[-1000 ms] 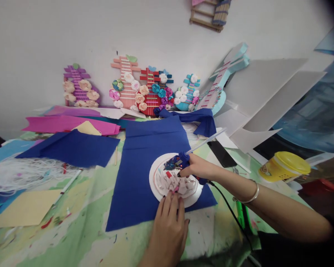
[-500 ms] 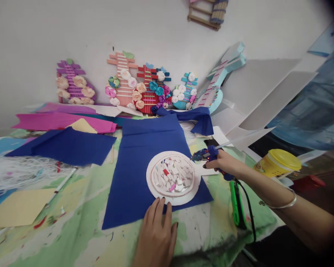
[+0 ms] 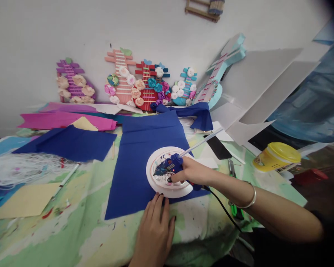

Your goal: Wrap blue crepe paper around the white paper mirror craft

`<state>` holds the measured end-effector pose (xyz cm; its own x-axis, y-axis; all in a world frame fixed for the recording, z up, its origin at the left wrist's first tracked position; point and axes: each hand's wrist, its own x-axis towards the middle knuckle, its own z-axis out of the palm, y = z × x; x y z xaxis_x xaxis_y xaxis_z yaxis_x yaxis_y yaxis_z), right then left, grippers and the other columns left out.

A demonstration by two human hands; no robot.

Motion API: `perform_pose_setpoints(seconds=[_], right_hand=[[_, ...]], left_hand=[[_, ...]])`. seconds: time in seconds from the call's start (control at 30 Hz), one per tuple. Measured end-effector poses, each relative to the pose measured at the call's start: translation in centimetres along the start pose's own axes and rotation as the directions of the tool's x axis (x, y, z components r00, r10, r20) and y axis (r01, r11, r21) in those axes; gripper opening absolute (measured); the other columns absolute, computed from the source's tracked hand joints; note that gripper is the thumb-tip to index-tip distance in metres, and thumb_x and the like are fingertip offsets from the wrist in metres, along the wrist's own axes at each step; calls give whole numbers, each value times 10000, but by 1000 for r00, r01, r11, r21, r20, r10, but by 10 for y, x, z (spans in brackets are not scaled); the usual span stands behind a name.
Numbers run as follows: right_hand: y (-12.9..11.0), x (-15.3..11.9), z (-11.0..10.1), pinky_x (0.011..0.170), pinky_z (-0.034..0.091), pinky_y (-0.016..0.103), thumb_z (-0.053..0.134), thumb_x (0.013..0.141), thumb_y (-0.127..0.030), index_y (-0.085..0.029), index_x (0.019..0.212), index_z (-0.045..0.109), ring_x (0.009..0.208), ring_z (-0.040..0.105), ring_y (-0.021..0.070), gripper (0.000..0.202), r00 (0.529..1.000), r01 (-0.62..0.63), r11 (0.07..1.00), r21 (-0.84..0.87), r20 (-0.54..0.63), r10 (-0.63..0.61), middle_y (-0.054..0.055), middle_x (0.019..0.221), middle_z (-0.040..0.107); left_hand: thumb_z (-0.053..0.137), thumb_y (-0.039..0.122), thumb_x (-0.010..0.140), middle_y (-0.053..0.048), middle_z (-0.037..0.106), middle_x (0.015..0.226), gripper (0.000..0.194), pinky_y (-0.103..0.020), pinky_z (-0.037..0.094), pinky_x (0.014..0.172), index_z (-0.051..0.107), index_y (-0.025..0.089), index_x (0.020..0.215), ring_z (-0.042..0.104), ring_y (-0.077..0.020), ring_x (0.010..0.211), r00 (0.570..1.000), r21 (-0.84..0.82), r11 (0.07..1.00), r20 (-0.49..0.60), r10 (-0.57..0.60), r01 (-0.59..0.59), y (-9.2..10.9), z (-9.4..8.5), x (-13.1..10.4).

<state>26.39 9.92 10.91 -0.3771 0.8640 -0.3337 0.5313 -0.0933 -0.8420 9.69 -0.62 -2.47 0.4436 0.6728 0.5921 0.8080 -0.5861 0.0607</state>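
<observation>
Fingers of the right hand (image 3: pixel 193 172) are wrapped around a blue glue gun (image 3: pixel 178 161), with its nose pointing left over a round white board (image 3: pixel 149 168). The left hand (image 3: pixel 154 224) lies flat, fingers a little apart, holding nothing. Its tips are at the board's near edge and seem to touch it, maybe so the board can't slide. Little white scraps (image 3: pixel 163 179) fill the board's middle, partly hidden by the gun. The board lies on a big blue sheet (image 3: pixel 147 137). A clear glue stick (image 3: pixel 203 141) pokes out of the gun's back, where sticks get fed in, I think. Flowery toy lutes (image 3: pixel 149 85) lean on the wall, probably so they stay up. The yellow tub (image 3: pixel 281 157) has a label, but it's too blurry to read. I can't read any words on the gun either.
</observation>
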Motion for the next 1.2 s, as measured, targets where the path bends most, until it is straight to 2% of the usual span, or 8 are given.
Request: perform_pose_setpoints(seconds=[0.23,0.47,0.57,0.67,0.83,0.97,1.07,1.2], right_hand=[[28,-20,-30,402,273,235,658,611,-246,-144,706,622,443,393,102,144,988,-115,993,-21,-111,112,-33,466,443],[57,-54,-72,381,256,225,617,661,-271,-169,900,652,413,387,90,263,943,-238,967,-95,-262,206,-47,503,443],[60,-55,-81,399,307,231,634,652,-298,-149,844,648,455,439,110,243,909,-267,958,-105,-358,214,-14,536,499],[51,-48,-82,426,345,240,643,625,-278,-152,744,621,508,472,127,175,900,-222,969,-105,-405,162,17,590,552],[37,-26,-78,447,344,238,638,597,-256,-160,675,585,504,447,113,135,909,-149,968,-204,-414,52,-11,567,524],[45,-16,-77,448,342,241,625,615,-270,-147,667,587,493,450,110,139,929,-158,965,-211,-362,73,-4,564,526],[53,-21,-75,435,312,237,620,637,-273,-142,735,608,481,422,102,164,948,-158,965,-210,-306,89,-18,557,500],[55,-43,-69,429,274,228,599,654,-234,-156,834,633,469,375,91,199,966,-175,959,-224,-228,123,-48,533,441]], left_hand=[[450,174,870,-189,575,1217,310,-454,508,893,572,72,1136,517,-324,1163,999,-13,999,4,-44,44,4,-4,0],[449,182,870,-209,571,1214,324,-470,505,886,574,47,1136,517,-333,1155,999,-20,999,-3,-32,32,4,-3,1],[452,180,865,-210,567,1219,327,-472,504,885,574,48,1138,514,-335,1156,1000,-22,999,-3,-31,31,4,-3,1],[456,185,865,-202,565,1224,327,-469,500,891,574,59,1142,509,-333,1164,1000,-23,999,-1,-27,27,3,-4,0],[459,184,865,-201,562,1223,332,-469,501,887,567,59,1153,504,-333,1167,1000,-25,1000,2,-15,15,2,-3,-1],[457,183,866,-209,555,1225,334,-477,502,874,567,50,1152,503,-340,1164,1000,-25,1000,-2,-7,7,1,-3,0],[459,178,864,-214,554,1224,332,-479,503,868,564,45,1150,507,-342,1157,1000,-29,1000,-8,-2,2,1,-3,0],[461,176,865,-215,556,1223,332,-479,497,878,556,46,1155,506,-341,1159,1000,-40,999,-14,-13,13,2,-3,0]])
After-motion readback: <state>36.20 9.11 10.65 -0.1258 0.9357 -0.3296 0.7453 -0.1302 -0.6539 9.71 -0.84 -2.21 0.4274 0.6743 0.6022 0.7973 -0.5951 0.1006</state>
